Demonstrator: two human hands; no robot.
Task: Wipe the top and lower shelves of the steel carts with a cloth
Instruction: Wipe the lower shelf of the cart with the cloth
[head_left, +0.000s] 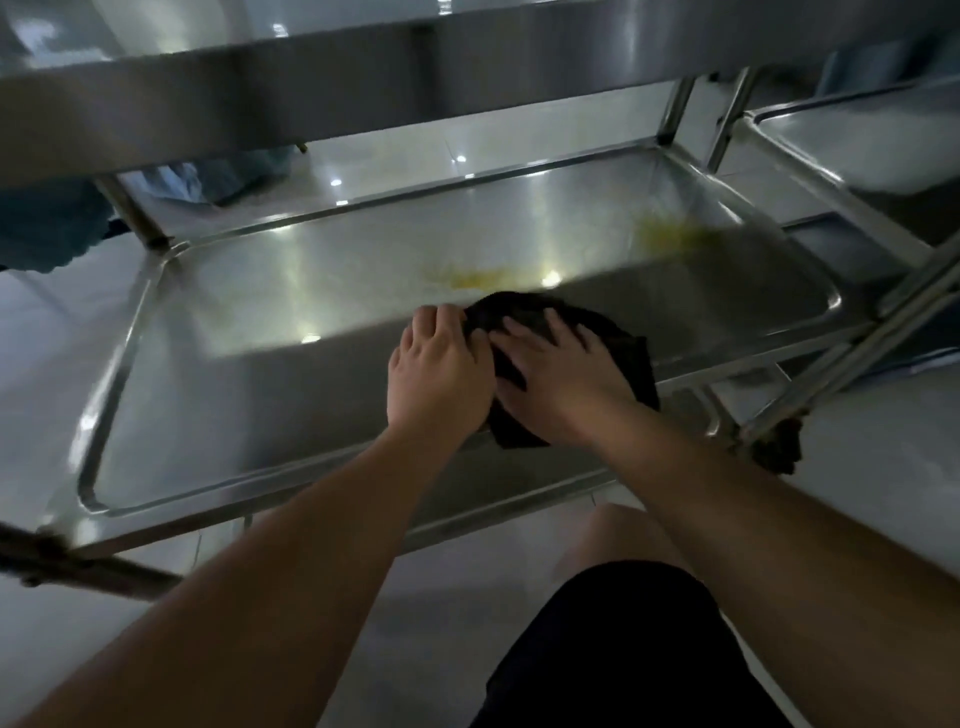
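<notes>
A dark cloth (623, 353) lies on the lower shelf (218, 395) of a steel cart, near its front rim. My left hand (441, 374) presses on the cloth's left edge, fingers curled over it. My right hand (561, 379) lies flat on top of the cloth with fingers spread. Yellow smears (472, 278) mark the shelf just beyond the cloth, and a second yellow patch (670, 239) sits toward the far right corner. The cart's top shelf (260, 98) runs overhead across the upper part of the view.
A second steel cart (857, 150) stands close on the right, its legs crossing beside the first cart's corner. A dark rag or mop head (779, 447) lies on the floor at right. Blue fabric (47, 228) hangs at far left. My knee in dark shorts (623, 623) is below.
</notes>
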